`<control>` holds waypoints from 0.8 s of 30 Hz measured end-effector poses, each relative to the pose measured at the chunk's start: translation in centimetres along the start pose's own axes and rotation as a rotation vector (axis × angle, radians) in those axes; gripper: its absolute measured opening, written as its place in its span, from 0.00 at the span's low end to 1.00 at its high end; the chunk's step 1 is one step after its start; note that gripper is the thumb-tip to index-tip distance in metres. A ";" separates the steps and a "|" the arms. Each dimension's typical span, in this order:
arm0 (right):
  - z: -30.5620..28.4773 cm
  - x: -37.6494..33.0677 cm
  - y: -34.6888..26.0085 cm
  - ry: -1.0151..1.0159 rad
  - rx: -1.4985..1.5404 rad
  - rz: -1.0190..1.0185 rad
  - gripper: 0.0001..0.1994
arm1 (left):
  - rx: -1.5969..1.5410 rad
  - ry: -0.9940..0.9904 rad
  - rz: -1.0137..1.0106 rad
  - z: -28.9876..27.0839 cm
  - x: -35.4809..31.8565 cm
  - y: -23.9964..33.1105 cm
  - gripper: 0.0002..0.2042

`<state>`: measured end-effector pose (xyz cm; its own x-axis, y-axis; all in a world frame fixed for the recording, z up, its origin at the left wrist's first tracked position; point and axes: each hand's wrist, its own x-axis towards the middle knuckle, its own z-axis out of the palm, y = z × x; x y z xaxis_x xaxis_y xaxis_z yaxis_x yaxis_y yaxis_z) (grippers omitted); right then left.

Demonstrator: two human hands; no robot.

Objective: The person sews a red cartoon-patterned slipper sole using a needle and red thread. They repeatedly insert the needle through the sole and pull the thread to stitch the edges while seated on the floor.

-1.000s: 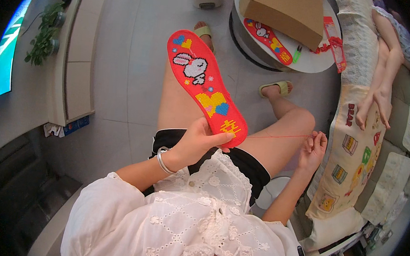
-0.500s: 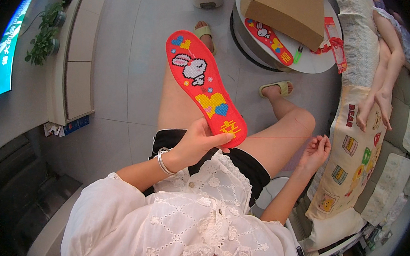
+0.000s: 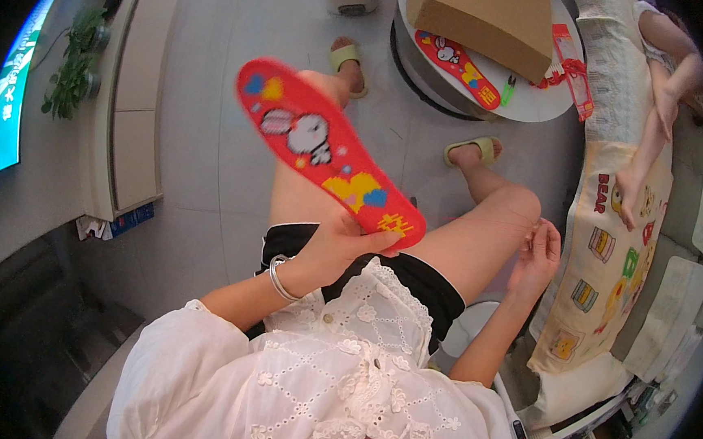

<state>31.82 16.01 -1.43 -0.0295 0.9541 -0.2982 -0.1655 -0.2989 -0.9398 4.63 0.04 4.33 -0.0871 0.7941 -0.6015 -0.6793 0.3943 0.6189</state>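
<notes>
My left hand is closed on the heel end of a red cross-stitch insole, thumb on top. The insole carries a white rabbit, yellow and blue hearts and a yellow character, and its toe end points up and to the left. Off to the right, above my knee, my right hand is raised with its fingers pinched together. A thin red thread runs towards these fingertips, faint against my thigh. Whether a needle is between them is too small to tell.
A round table bears a cardboard box, a matching insole, small green snips and red packaging. At the right, another person's legs rest on a sofa with a cream bear-print cover.
The insole has swung left at its toe end and looks slightly blurred. My right hand has shifted slightly up and left, still pinched. The other person's legs have moved.
</notes>
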 end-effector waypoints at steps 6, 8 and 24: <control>6.0 -4.3 -4.4 -0.508 -0.514 -0.273 0.06 | 0.048 -0.665 0.452 -3.9 2.7 -2.4 0.23; 8.2 -5.5 -6.0 -0.681 -0.567 -0.302 0.08 | 0.081 -0.694 0.529 -4.0 2.6 -2.5 0.22; 9.5 -6.6 -6.1 -0.952 -0.654 -0.346 0.08 | 0.163 -0.726 0.546 -3.5 2.7 -2.0 0.22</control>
<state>23.63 11.75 7.87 -0.8429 0.5373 -0.0302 0.2147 0.2843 -0.9344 3.21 -0.22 -0.30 0.1505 0.9626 0.2254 -0.5622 -0.1043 0.8204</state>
